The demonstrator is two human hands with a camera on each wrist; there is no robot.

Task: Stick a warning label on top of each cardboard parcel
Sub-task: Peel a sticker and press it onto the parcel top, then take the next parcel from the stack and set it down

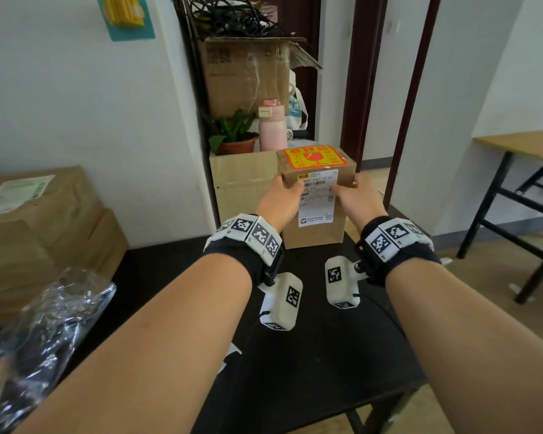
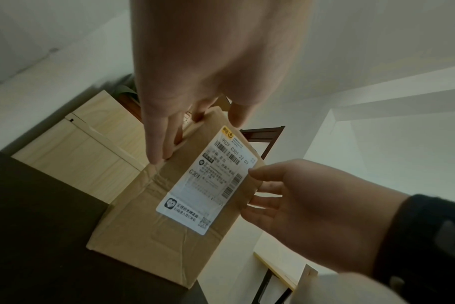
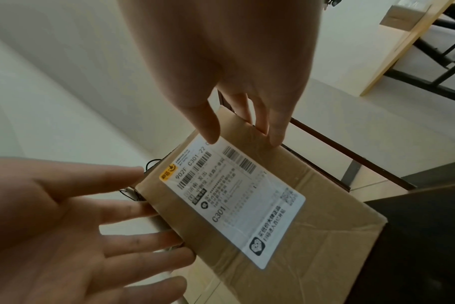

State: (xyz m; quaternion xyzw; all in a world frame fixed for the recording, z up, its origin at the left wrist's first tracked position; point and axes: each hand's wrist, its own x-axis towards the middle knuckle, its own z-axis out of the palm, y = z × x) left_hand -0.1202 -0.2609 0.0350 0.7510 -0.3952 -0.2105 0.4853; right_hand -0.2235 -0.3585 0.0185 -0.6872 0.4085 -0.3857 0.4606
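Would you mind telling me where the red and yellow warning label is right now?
In the head view the warning label lies on top of the cardboard parcel standing at the black table's far edge, between the left hand and right hand.

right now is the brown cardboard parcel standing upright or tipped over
Upright: the brown cardboard parcel stands on end on the black table, red and yellow warning label on top.

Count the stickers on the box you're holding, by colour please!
Red and yellow warning label on top of the cardboard parcel: 1
White shipping label on its front: 1
Total: 2
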